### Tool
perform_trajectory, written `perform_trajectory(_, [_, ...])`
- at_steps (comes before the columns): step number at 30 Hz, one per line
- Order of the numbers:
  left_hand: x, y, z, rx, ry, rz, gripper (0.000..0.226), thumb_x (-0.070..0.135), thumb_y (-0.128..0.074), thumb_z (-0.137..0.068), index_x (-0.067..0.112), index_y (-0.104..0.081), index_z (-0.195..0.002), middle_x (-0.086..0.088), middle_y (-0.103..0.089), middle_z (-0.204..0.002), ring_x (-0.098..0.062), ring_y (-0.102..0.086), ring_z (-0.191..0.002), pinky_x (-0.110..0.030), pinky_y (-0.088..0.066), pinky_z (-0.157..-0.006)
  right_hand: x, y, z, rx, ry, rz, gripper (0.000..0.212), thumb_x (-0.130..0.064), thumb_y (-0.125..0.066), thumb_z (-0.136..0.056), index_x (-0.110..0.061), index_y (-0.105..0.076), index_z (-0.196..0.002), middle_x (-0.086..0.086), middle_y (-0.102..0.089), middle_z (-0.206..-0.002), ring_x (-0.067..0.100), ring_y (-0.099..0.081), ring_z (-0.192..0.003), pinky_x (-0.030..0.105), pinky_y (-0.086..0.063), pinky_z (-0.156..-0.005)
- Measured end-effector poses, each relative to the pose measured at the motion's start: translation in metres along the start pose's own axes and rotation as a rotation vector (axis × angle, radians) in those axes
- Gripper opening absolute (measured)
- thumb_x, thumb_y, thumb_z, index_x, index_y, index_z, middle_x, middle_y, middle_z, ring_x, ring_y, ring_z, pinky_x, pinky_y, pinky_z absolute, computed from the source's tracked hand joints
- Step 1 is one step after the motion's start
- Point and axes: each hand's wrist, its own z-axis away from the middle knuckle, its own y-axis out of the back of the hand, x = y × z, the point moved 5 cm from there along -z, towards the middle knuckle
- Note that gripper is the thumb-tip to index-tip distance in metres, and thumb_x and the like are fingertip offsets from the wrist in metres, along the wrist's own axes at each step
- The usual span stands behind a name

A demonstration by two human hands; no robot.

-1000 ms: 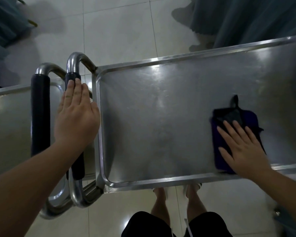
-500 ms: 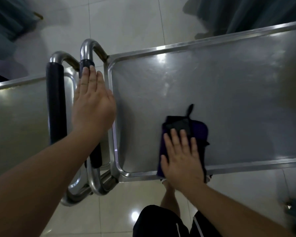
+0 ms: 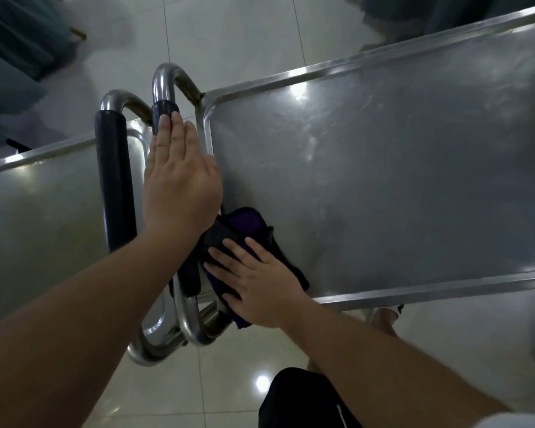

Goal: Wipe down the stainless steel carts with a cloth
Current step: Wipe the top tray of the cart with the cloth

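A stainless steel cart [image 3: 383, 180] fills the middle and right of the view, its flat top tray rimmed by a raised edge. A dark purple cloth [image 3: 247, 223] lies in the tray's near left corner. My right hand [image 3: 257, 285] presses flat on the cloth with straight fingers. My left hand [image 3: 179, 180] rests flat, fingers straight, on this cart's black-padded handle [image 3: 164, 111] at the tray's left end. A second steel cart [image 3: 44, 211] stands on the left, its own padded handle [image 3: 115, 180] beside my left hand.
Glossy white floor tiles [image 3: 229, 41] surround the carts. Teal fabric [image 3: 16, 47] hangs at the top left and more dark fabric [image 3: 445, 10] at the top right. My legs in dark shorts [image 3: 297, 400] are at the cart's near edge.
My right hand has slid the cloth leftward across the tray, from its right side to the near left corner. My left hand stayed on the handle.
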Motion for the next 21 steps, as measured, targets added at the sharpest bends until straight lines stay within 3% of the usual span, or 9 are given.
perform_trajectory(6, [-0.001,0.001,0.001,-0.006,-0.012,0.039,0.065,0.043,-0.015,-0.113,0.008,-0.011,-0.168,-0.009,0.000,-0.177,-0.018,0.008,-0.163,-0.041,0.001,-0.132,0.151,0.046,0.075,0.077,-0.265,0.079,0.070,-0.055,-0.046,-0.096,-0.031,-0.037,-0.161,-0.004,-0.027,-0.170,0.022,-0.021,-0.158,0.052,-0.016,-0.127])
perform_trajectory(9, [-0.001,0.002,0.001,-0.006,-0.004,0.053,0.066,0.045,-0.014,-0.113,0.009,-0.011,-0.168,-0.007,0.001,-0.177,-0.016,0.009,-0.163,-0.039,0.002,-0.131,0.242,0.077,0.129,0.092,-0.526,0.117,0.071,-0.055,-0.043,-0.093,-0.030,-0.039,-0.160,0.002,-0.030,-0.169,0.028,-0.023,-0.157,0.055,-0.016,-0.125])
perform_trajectory(12, [-0.001,0.003,0.001,-0.002,0.013,0.083,0.064,0.044,-0.016,-0.113,0.010,-0.011,-0.168,-0.005,0.001,-0.177,-0.014,0.009,-0.162,-0.039,0.001,-0.132,0.311,0.101,0.170,0.138,-0.868,0.083,0.075,-0.058,-0.036,-0.093,-0.028,-0.032,-0.162,0.012,-0.019,-0.172,0.036,-0.016,-0.158,0.059,-0.011,-0.125])
perform_trajectory(15, [-0.003,0.001,0.000,0.008,0.020,0.109,0.064,0.043,-0.016,-0.113,0.011,-0.012,-0.168,-0.005,-0.001,-0.178,-0.012,0.009,-0.162,-0.036,0.003,-0.131,0.326,0.101,0.164,0.181,-1.140,0.040,0.078,-0.065,-0.022,-0.097,-0.029,-0.014,-0.166,0.013,-0.004,-0.174,0.035,-0.004,-0.159,0.057,-0.008,-0.127])
perform_trajectory(18, [-0.004,0.000,-0.001,0.011,0.020,0.124,0.065,0.043,-0.015,-0.113,0.011,-0.012,-0.168,-0.005,-0.001,-0.178,-0.012,0.009,-0.162,-0.035,0.004,-0.131,0.297,0.095,0.123,0.290,-1.394,-0.044,0.078,-0.062,-0.014,-0.099,-0.023,-0.012,-0.167,0.012,-0.004,-0.174,0.036,-0.003,-0.159,0.060,-0.009,-0.126])
perform_trajectory(21, [-0.004,0.001,-0.001,0.008,0.016,0.131,0.066,0.045,-0.014,-0.112,0.011,-0.010,-0.169,-0.005,0.001,-0.178,-0.012,0.011,-0.162,-0.033,0.007,-0.129,0.237,0.084,0.059,0.326,-1.376,-0.069,0.074,-0.054,-0.024,-0.101,-0.018,-0.020,-0.166,0.015,-0.012,-0.172,0.039,-0.009,-0.158,0.062,-0.012,-0.124])
